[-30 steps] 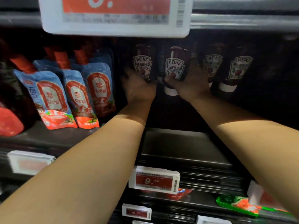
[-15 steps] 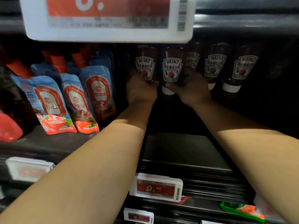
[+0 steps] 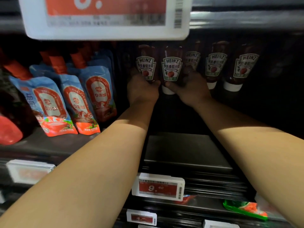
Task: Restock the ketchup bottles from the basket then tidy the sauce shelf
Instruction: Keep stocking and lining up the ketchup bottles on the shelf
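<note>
Several upside-down Heinz ketchup bottles stand in a row deep on the dark sauce shelf [image 3: 187, 150]. My left hand [image 3: 142, 90] grips the base of the leftmost ketchup bottle [image 3: 146, 66]. My right hand [image 3: 190, 89] grips the second ketchup bottle [image 3: 171, 68], whose white cap shows between my hands. The two held bottles stand side by side, labels facing me. Two more ketchup bottles [image 3: 215, 65] [image 3: 243, 66] stand to the right, and another sits behind my right hand. The basket is not in view.
Blue and red sauce pouches [image 3: 72, 99] lean in a row on the left of the shelf. A large price tag [image 3: 105, 17] hangs from the shelf above. A smaller price tag [image 3: 158, 186] sits on the shelf's front edge. Packets lie on the lower shelf at right [image 3: 245, 209].
My left hand has closed onto the leftmost bottle. The two held bottles now stand closer together with labels squared forward. The view has shifted slightly nearer.
</note>
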A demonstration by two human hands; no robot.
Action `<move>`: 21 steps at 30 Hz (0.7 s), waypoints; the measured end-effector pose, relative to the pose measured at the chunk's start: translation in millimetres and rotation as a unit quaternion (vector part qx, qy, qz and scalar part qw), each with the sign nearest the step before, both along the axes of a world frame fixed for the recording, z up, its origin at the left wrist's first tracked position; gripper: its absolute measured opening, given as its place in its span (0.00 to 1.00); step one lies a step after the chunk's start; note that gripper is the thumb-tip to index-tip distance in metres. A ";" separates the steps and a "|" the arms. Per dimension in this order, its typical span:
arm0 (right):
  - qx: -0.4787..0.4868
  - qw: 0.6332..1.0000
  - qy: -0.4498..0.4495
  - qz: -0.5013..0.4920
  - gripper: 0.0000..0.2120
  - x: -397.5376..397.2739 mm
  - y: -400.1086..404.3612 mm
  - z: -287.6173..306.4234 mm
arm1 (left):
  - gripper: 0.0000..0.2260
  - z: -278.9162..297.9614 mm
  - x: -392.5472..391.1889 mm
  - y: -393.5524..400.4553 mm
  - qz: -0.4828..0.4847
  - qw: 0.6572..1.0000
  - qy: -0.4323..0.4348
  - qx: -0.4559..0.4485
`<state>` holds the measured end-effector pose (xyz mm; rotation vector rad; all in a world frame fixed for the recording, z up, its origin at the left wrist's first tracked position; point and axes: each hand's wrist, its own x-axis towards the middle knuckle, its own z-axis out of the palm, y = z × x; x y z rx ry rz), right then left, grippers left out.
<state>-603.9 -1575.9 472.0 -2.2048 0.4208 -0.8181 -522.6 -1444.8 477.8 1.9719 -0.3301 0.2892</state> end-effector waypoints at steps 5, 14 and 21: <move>-0.005 1.000 0.014 -0.006 0.32 -6.4 0.4 1.6 | 0.38 1.1 -0.9 0.6 0.005 1.000 0.014 0.022; -0.015 0.989 0.043 -0.143 0.15 -66.9 6.4 9.6 | 0.21 4.6 -18.9 19.7 -0.006 0.999 -0.042 0.026; -0.001 0.982 0.094 -0.165 0.16 -155.6 5.1 20.1 | 0.11 13.9 -45.6 22.9 -0.080 0.994 -0.029 0.075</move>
